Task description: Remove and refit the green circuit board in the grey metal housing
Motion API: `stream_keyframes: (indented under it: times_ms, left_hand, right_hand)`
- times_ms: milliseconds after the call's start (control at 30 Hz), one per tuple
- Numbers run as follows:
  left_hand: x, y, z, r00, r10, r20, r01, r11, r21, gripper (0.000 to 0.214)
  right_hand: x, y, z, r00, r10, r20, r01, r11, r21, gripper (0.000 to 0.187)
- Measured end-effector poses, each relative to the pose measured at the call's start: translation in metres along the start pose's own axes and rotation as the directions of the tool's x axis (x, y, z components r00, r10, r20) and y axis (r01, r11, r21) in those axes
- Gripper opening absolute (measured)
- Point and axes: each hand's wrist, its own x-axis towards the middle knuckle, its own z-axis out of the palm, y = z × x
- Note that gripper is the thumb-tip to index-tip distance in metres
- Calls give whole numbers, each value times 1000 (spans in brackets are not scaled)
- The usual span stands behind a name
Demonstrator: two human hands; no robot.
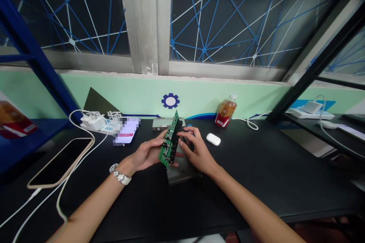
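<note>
A green circuit board (168,147) with a row of black connectors along one side is held up on edge, tilted, above the desk. My left hand (149,150) grips it from the left, thumb on the near face and fingers passing behind. On the right, my right hand (198,150) has its fingers bent and partly spread, with fingertips at the black connectors. Below the board lies a dark flat metal case (184,174), partly covered by my hands. Behind it sits a grey metal panel (159,123), partly hidden by the board.
To the left are a phone (61,163) with white cables, a power strip (107,126) and a second, lit phone (127,131). A white earbud case (213,139) and a drink bottle (226,111) stand right of my hands. The wall (137,97) closes off the back.
</note>
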Motion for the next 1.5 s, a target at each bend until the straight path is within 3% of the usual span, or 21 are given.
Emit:
stream_keyframes:
  times_ms: [167, 300, 500, 733, 933, 1067, 1233, 1333, 1500]
  left_hand:
    - [-1, -2, 2, 992, -38, -119, 59, 983, 175, 76]
    - [0, -3, 9, 988, -16, -154, 60, 955, 290, 83]
    - [1, 6, 3, 973, -15, -230, 86, 951, 298, 68]
    - [-3, 22, -18, 937, 15, -349, 123, 921, 370, 57]
    - [-2, 20, -28, 968, 22, -252, 59, 949, 309, 35]
    - [-4, 18, -33, 976, 27, -215, 27, 970, 241, 30]
    - [-6, 17, -29, 988, 21, -155, 11, 979, 203, 35]
    - [-6, 18, -23, 989, 46, -141, -12, 972, 234, 39]
    - [-2, 15, -12, 980, 93, -177, -28, 940, 339, 31]
  right_hand:
    - [0, -2, 8, 987, 154, 53, -161, 969, 185, 27]
    - [1, -1, 13, 953, 259, 159, -304, 838, 453, 33]
    - [5, 1, 7, 931, 263, 252, -364, 716, 596, 34]
    - [4, -1, -4, 915, 218, 339, -392, 677, 623, 28]
    - [5, -1, -15, 879, 218, 425, -459, 632, 624, 26]
    - [9, 5, -20, 842, 243, 481, -527, 558, 641, 24]
    - [12, 7, -19, 828, 385, 407, -554, 457, 696, 27]
    - [11, -1, -15, 830, 425, 362, -541, 454, 708, 37]
    - [1, -20, -3, 858, 343, 381, -510, 496, 702, 56]
